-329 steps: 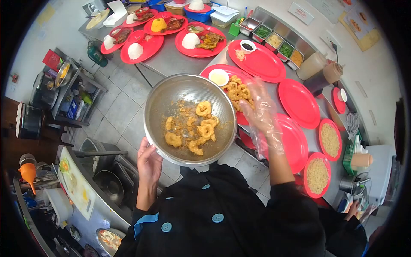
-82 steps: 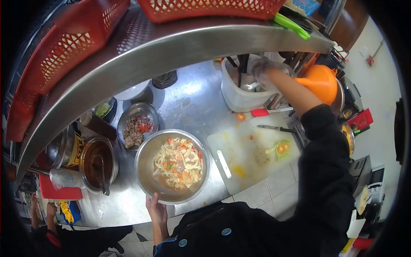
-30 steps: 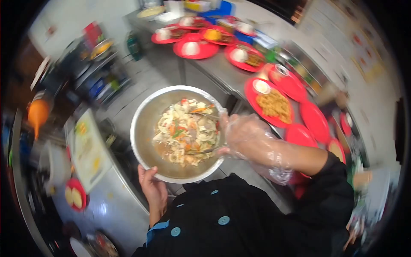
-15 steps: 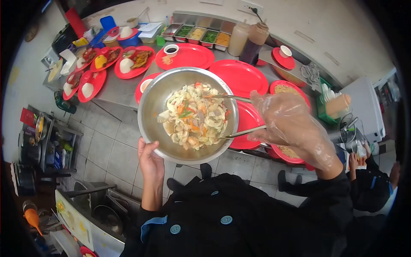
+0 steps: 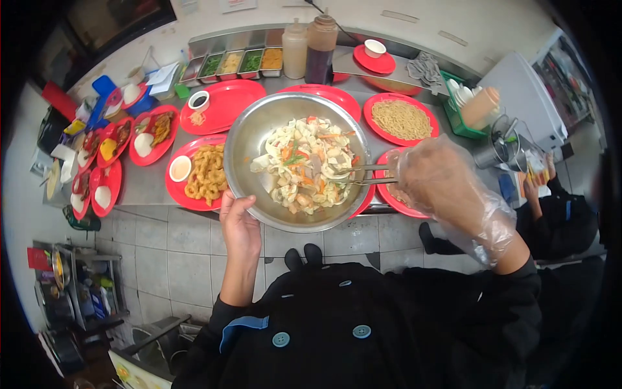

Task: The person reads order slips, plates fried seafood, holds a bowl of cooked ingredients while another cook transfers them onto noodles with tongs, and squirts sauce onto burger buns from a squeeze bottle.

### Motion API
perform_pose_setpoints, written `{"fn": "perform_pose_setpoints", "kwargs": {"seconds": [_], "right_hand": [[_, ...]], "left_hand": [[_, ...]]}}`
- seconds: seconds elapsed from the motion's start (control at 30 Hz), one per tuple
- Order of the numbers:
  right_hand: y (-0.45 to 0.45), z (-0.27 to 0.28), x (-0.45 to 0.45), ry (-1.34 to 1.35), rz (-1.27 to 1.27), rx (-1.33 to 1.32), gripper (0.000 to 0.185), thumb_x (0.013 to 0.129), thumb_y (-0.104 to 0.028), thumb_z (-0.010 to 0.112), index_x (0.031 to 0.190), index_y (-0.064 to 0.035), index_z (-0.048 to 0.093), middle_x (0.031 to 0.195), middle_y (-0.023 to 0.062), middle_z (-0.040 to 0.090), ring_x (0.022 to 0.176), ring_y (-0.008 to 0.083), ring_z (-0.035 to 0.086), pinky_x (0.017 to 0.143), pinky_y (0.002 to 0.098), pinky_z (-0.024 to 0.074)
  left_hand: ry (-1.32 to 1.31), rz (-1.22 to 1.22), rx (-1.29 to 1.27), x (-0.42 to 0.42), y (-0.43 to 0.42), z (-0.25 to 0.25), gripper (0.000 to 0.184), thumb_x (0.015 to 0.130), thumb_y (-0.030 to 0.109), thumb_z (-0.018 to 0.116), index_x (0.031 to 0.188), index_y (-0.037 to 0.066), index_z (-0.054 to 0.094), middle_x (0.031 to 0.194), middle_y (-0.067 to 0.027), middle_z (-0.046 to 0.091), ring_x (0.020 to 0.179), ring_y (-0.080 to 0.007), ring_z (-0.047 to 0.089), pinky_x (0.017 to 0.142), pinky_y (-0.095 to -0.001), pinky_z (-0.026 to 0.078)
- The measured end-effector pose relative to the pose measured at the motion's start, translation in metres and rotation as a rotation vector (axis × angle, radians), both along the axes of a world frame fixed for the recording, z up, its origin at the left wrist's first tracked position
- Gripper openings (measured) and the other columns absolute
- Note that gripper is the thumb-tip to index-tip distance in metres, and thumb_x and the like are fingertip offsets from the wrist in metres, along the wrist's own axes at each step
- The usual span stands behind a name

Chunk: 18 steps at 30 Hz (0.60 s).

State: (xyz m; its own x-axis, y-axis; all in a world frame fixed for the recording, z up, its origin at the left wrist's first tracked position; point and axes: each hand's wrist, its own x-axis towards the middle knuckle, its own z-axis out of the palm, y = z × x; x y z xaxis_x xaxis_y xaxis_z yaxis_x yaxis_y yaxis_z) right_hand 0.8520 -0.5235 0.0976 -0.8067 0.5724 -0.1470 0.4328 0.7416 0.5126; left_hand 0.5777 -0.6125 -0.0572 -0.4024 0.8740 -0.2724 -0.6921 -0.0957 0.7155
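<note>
My left hand grips the rim of a steel bowl at its lower left. Chopped vegetables with pieces of meat or seafood lie in the bowl. In a clear plastic glove, my right hand is closed around metal tongs, whose tips reach into the food. Behind the bowl's left side is a red plate of fried rings with a cup of sauce. Past the right hand sits a red plate of noodles, with another partly hidden below it.
Red plates with rice and meat stand on the counter's left. Trays of chopped toppings and two sauce bottles line the back. A green basket is at the right, near a co-worker. A shelf rack stands lower left.
The view has swung toward the noodle plates and right end of the counter. The tong tips are closer together in the food. The left hand still holds the bowl.
</note>
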Motion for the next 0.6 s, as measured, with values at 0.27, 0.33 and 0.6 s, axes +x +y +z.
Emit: {"fn": "perform_pose_setpoints", "kwargs": {"seconds": [0.27,0.33,0.6], "right_hand": [[-0.027,0.026,-0.005,0.166,-0.188,-0.234,0.037,0.08,-0.036,0.061,0.093,-0.002,0.057,0.086,0.0136,0.059,0.085,0.0285,0.058,0.073,0.0398,0.0461],[-0.027,0.017,0.019,0.234,-0.201,-0.188,0.049,0.078,-0.041,0.063,0.101,0.0024,0.057,0.087,0.0141,0.06,0.087,0.0276,0.059,0.075,0.0396,0.0465],[0.009,-0.024,0.089,-0.069,-0.704,-0.347,0.075,0.074,-0.045,0.067,0.118,0.0132,0.047,0.094,0.014,0.063,0.089,0.025,0.061,0.077,0.0379,0.0494]], "left_hand": [[-0.059,-0.165,0.01,0.035,0.028,-0.007,0.014,0.078,-0.001,0.055,0.086,0.009,0.05,0.087,-0.0028,0.061,0.075,-0.0109,0.059,0.066,-0.0257,0.047],[-0.037,-0.204,0.002,0.051,0.035,-0.007,0.013,0.078,-0.001,0.055,0.086,0.008,0.05,0.085,-0.0037,0.062,0.072,-0.0116,0.059,0.065,-0.0257,0.047],[-0.06,-0.324,0.013,0.123,0.059,0.003,0.012,0.078,-0.001,0.056,0.085,0.007,0.05,0.084,-0.0051,0.062,0.074,-0.0123,0.06,0.068,-0.0268,0.048]]}}
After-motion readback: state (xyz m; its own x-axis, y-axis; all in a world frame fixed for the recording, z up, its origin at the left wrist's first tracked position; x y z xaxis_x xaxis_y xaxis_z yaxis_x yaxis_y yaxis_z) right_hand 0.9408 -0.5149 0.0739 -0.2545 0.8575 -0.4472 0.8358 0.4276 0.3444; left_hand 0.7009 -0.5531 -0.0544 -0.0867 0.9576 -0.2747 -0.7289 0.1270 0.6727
